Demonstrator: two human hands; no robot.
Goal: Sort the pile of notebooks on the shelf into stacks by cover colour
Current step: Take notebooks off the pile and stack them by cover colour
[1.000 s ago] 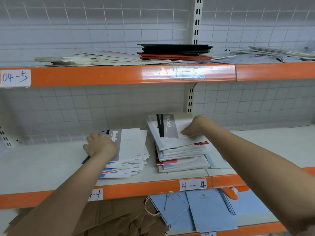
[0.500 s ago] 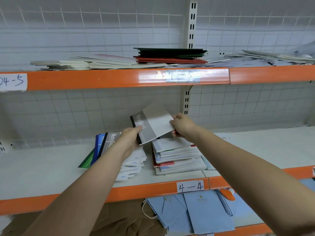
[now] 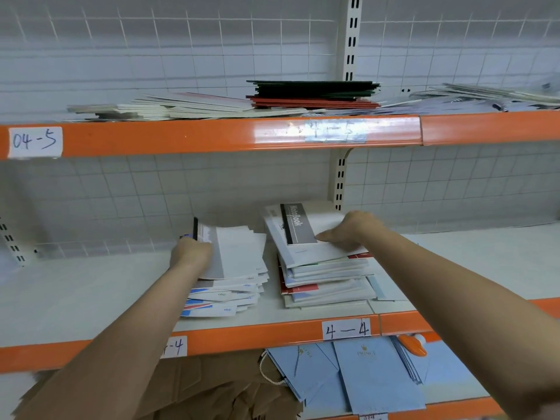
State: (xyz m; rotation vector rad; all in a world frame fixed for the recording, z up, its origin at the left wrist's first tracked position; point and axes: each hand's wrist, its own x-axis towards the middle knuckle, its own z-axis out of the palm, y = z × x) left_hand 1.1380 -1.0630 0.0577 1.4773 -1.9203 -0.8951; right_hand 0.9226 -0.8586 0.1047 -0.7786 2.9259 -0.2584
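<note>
Two piles of notebooks lie on the white middle shelf (image 3: pixel 91 286). On the left stack (image 3: pixel 230 295) of white covers with blue and red marks, my left hand (image 3: pixel 190 253) grips the left edge of a grey-and-white notebook (image 3: pixel 233 253) lying on top. The right pile (image 3: pixel 327 277) mixes white, grey and red covers. Its top book is a grey "NoteBook" cover (image 3: pixel 298 225). My right hand (image 3: pixel 348 233) holds that book at its right side, thumb on the cover; the fingers are hidden.
The upper shelf (image 3: pixel 212 136) carries a spread of pale notebooks (image 3: pixel 169 109) and a dark green and red stack (image 3: pixel 315 93). Below, light blue paper bags (image 3: pixel 372 374) and brown paper bags (image 3: pixel 212 389) lie on the bottom shelf. A wire grid backs the shelves.
The grey notebook held up between both hands went left with my left hand and now lies on the left stack. My right hand dropped back onto the right pile's top book.
</note>
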